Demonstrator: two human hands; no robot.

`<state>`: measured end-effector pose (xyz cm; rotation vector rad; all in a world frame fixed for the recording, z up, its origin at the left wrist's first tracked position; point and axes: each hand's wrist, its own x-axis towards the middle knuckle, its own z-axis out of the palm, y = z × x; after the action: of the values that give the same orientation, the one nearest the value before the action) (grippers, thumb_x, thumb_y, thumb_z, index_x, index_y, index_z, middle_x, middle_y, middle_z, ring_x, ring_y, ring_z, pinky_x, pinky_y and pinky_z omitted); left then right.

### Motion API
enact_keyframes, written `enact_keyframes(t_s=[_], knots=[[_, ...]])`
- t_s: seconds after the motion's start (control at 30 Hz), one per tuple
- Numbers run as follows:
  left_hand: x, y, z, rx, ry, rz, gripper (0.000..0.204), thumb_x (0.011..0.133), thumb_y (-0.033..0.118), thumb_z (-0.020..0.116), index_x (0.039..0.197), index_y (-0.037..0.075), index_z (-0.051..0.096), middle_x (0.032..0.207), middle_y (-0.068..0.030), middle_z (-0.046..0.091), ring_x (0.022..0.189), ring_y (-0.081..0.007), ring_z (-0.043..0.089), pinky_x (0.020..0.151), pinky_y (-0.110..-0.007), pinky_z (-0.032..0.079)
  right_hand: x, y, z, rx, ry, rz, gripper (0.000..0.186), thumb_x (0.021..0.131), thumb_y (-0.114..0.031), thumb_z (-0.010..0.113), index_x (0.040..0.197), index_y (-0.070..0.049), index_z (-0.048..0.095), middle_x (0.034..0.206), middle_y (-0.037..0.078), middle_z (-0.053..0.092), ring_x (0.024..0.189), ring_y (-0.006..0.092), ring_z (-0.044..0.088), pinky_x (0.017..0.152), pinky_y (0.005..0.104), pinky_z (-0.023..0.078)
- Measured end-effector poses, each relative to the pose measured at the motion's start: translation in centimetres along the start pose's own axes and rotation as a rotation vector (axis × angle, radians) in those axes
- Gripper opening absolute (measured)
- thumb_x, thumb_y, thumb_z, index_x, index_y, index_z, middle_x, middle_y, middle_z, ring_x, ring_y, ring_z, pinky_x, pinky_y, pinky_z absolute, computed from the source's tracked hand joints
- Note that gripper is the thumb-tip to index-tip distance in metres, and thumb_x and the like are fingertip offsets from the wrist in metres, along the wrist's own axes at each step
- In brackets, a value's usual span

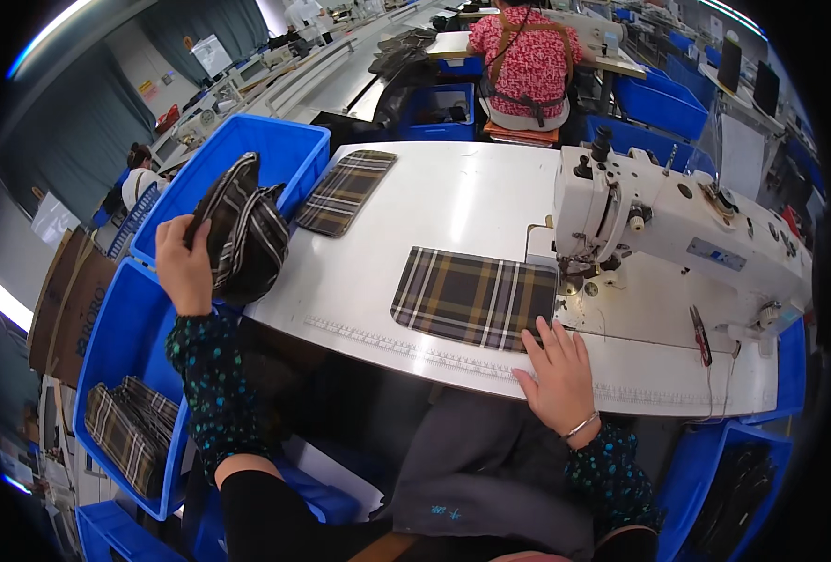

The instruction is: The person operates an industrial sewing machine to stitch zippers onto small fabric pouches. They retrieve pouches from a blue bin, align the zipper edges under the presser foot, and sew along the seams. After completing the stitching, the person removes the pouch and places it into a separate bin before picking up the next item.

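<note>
My left hand [184, 267] pinches the edge of a dark plaid fabric piece [251, 239], which hangs bunched over the table's left end beside a blue bin. Fingers spread, my right hand [560, 375] rests at the near right corner of a flat plaid panel [467, 298] with rounded left corners. The panel's right edge lies close to the needle area of a white sewing machine [612, 215]. A second plaid panel [347, 192] lies flat at the table's far left.
A ruler strip [415, 351] runs along the near edge of the white table [471, 187]. Red-handled thread snips [701, 335] lie at the right. Blue bins [289, 155] flank the table; the left one [120, 328] holds folded plaid pieces [134, 426]. A person in red [532, 61] sits ahead.
</note>
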<state>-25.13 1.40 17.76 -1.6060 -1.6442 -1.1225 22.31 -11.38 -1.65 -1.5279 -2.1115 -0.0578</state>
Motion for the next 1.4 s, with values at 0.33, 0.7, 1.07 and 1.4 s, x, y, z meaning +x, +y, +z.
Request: enact_keyframes(t_s=[0.33, 0.7, 1.07, 1.4], knots=[[-9.5, 11.7, -5.3, -1.045, -1.322, -0.163, 0.013, 0.09, 0.002, 0.081, 0.096, -0.001, 0.069, 0.089, 0.0005, 0.067, 0.083, -0.0066, 0.059, 0.075, -0.024, 0.047, 0.1, -1.8, -4.7, 0.998, 0.0, 0.001, 0.048, 0.096, -0.026, 0.074, 0.136, -0.001, 0.064, 0.14, 0.015, 0.063, 0.124, 0.0314, 0.061, 0.107, 0.0407, 0.046], [-18.1, 12.6, 0.0, -1.279, -1.932, -0.265, 0.015, 0.101, 0.011, 0.072, 0.107, -0.002, 0.068, 0.093, 0.002, 0.065, 0.087, -0.0057, 0.057, 0.08, -0.024, 0.048, -5.2, -0.4, -4.1, 1.487, -0.906, 0.329, 0.025, 0.101, -0.028, 0.075, 0.101, -0.003, 0.071, 0.085, -0.004, 0.065, 0.08, 0.0026, 0.054, 0.072, 0.0224, 0.045], [-19.6, 19.0, -1.1, -1.224, -2.327, -0.271, 0.026, 0.105, 0.021, 0.069, 0.116, -0.002, 0.073, 0.103, -0.0025, 0.068, 0.092, -0.0076, 0.058, 0.082, -0.026, 0.049, -2.8, -4.8, -4.0, 1.396, -0.731, 0.329, 0.038, 0.077, -0.032, 0.095, 0.076, -0.003, 0.072, 0.066, -0.001, 0.065, 0.061, 0.0057, 0.053, 0.057, 0.0248, 0.041], [-12.5, 13.8, -1.5, -1.197, -1.986, -0.038, 0.017, 0.087, 0.009, 0.085, 0.1, 0.0, 0.08, 0.102, -0.0053, 0.06, 0.099, -0.018, 0.057, 0.088, -0.032, 0.045, -1.0, 1.3, -9.4, 1.407, -0.723, 0.118, 0.034, 0.078, -0.022, 0.095, 0.075, -0.002, 0.069, 0.07, -0.001, 0.066, 0.062, 0.0054, 0.055, 0.056, 0.0252, 0.042]])
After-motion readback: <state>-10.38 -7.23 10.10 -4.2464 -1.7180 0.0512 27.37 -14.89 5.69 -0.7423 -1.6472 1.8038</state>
